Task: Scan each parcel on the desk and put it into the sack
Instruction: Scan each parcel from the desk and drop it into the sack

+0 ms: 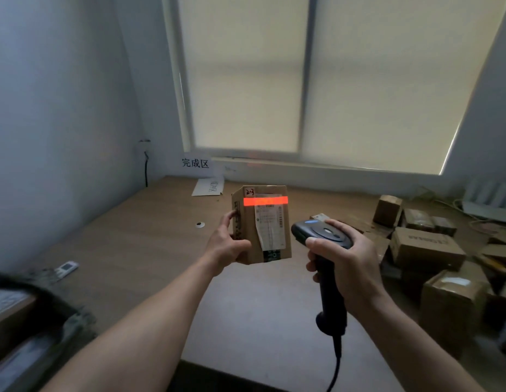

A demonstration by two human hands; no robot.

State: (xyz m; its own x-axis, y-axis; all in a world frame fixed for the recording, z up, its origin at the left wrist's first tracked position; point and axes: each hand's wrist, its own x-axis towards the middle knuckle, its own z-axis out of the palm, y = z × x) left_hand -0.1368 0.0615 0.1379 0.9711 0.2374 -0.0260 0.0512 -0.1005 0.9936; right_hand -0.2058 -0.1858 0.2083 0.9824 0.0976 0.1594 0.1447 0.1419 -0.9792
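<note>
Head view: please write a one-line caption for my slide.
Left hand holds a parcel, red beam across its upper part, while right hand aims the scanner.

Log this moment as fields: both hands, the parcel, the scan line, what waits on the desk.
left hand: holds the parcel upright above the desk
right hand: grips the scanner, aimed at the parcel
scan line: red, across the parcel's upper face and label
waiting: several boxes on the desk's right side
sack: blurred dark shape at lower left, likely
</note>
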